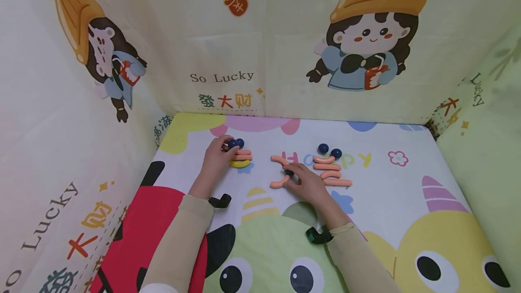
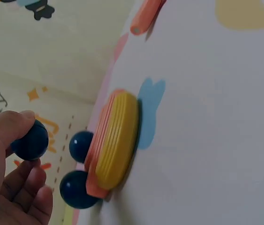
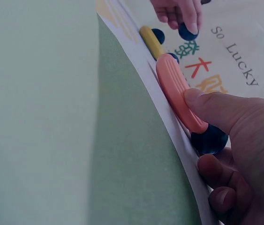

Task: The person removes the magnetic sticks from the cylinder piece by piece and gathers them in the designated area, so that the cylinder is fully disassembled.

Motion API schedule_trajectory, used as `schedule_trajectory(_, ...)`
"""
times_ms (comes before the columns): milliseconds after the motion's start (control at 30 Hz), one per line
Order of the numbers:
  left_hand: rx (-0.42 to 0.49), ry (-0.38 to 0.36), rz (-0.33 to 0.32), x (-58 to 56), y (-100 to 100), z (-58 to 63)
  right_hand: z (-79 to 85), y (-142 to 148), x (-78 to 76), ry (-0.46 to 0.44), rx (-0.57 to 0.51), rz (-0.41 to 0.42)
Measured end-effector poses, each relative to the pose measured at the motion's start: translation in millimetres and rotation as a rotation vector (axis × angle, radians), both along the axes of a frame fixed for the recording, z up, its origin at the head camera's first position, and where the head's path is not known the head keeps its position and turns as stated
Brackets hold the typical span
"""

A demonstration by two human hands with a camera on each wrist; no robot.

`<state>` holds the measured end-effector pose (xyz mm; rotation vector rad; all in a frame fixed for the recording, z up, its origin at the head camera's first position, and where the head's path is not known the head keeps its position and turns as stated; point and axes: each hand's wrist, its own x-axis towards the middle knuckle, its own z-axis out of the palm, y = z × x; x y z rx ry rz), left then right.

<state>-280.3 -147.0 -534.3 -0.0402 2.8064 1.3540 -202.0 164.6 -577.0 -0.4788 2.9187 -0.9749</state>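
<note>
In the head view my left hand (image 1: 215, 157) is at the left of the mat, pinching a dark blue ball (image 2: 31, 140) between thumb and fingertips. Beside it, a curved yellow rod (image 2: 117, 140) lies against pink rods (image 1: 243, 157), with two more blue balls (image 2: 79, 190) at their far side. Near the middle, my right hand (image 1: 305, 182) has its thumb and fingers around another blue ball (image 3: 209, 139). Its thumb tip rests on a curved pink rod (image 3: 176, 89) that meets this ball. A second curved pink rod (image 1: 278, 159) extends from the ball's far side.
Right of my right hand lie several pink rods (image 1: 327, 167) in rows, with two blue balls (image 1: 323, 148) above them. The printed mat (image 1: 378, 139) ends at patterned cloth walls (image 1: 285, 58) at the back and both sides.
</note>
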Motion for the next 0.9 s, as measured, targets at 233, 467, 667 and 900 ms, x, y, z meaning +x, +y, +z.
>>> schedule_trajectory(233, -0.044, -0.043, 0.048, -20.4, -13.2, -2.8, -0.6, 0.5, 0.6, -0.008, -0.001, -0.004)
schedule_trajectory(467, 0.044, -0.129, 0.038, -31.8, -15.7, -12.2, -1.6, -0.9, 0.7, -0.003, -0.004, 0.01)
schedule_trajectory(667, 0.002, -0.131, 0.059, -39.3, -12.9, -19.7, -1.1, -0.8, -0.2, -0.01, 0.001, 0.004)
schedule_trajectory(900, -0.012, -0.12, 0.049, -39.7, -8.6, -24.3, 0.1, 0.0, 0.3, 0.0, 0.001, 0.004)
